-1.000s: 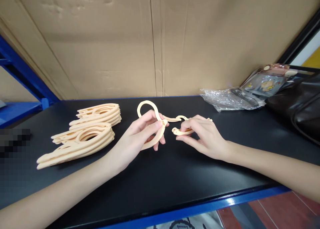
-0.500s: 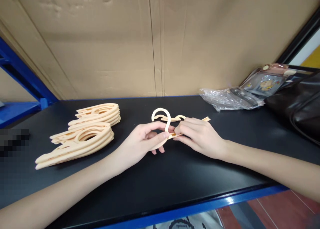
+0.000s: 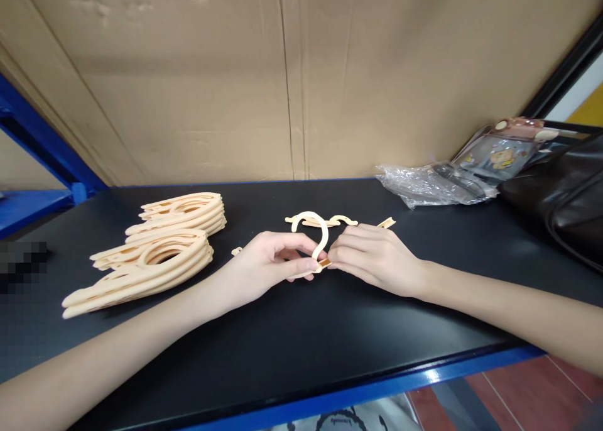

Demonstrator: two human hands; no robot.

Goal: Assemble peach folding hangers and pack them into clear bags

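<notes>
My left hand (image 3: pixel 264 261) pinches a cream plastic hanger at the base of its curved hook (image 3: pixel 325 233), thumb in front; the hook stands up. Just right of the thumb an open slot shows in the hanger. My right hand (image 3: pixel 370 258) is closed beside that slot, fingertips touching it, with a pale channelled hanger arm (image 3: pixel 387 222) poking out beyond the knuckles; its middle is hidden by the hand. A small pale end piece (image 3: pixel 237 251) peeks out behind my left hand. Behind both hands another cream hanger part (image 3: pixel 346 219) lies on the table.
Two stacks of cream hangers, a nearer stack (image 3: pixel 155 274) and a farther stack (image 3: pixel 183 211), lie on the left of the black table (image 3: pixel 282 355). Clear plastic packaging (image 3: pixel 433 183) and a dark leather bag (image 3: pixel 560 192) occupy the right. Cardboard (image 3: pixel 211 85) stands behind.
The hanger in my hands has tipped and shifted slightly right, and its slot now faces up. My right fingers have curled in more tightly. A small pale end has appeared behind my left hand.
</notes>
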